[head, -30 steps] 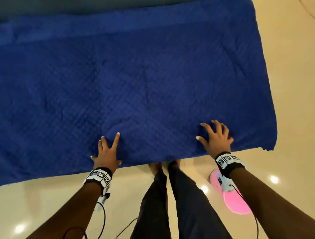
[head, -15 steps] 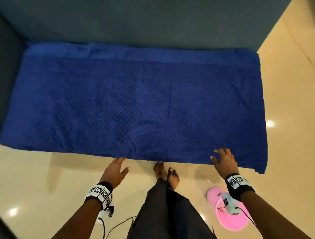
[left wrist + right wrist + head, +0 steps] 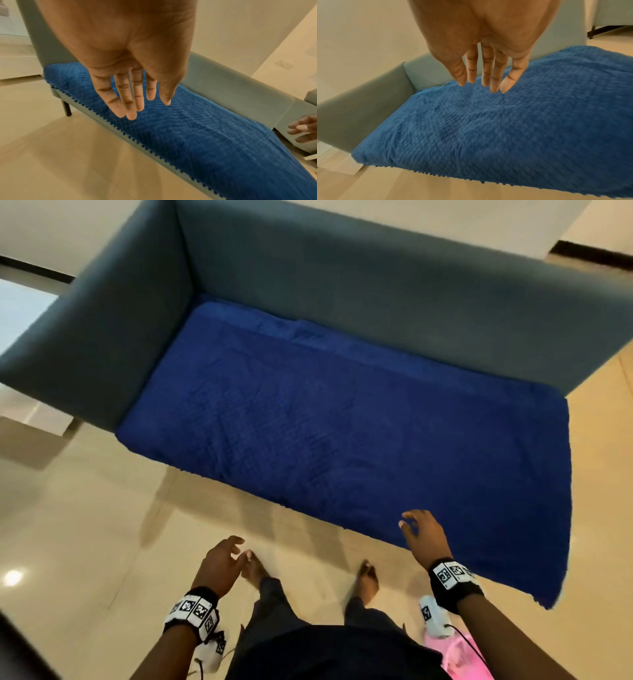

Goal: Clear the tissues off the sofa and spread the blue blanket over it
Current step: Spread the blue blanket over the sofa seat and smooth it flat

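Observation:
The blue quilted blanket [image 3: 359, 433] lies spread flat over the seat of the grey-blue sofa [image 3: 308, 268], its right end hanging over the sofa's open side. My left hand [image 3: 222, 563] hangs empty over the floor in front of the seat, fingers relaxed. My right hand [image 3: 423, 534] hovers empty just above the blanket's front edge, fingers loosely spread. In the left wrist view my left hand [image 3: 135, 102] shows straight fingers above the blanket [image 3: 205, 128]. In the right wrist view my right hand [image 3: 486, 82] does the same over the blanket [image 3: 505, 128]. No tissues are in view.
Glossy beige floor tiles [image 3: 85, 525] surround the sofa. My own bare feet [image 3: 368, 577] stand right in front of the seat. A pink slipper [image 3: 462, 659] lies on the floor under my right forearm. A dark sofa leg [image 3: 67, 109] shows at the left end.
Both hands have lifted off the blanket's front edge and drawn back. I have stepped back and the view has risen, so the whole sofa shows.

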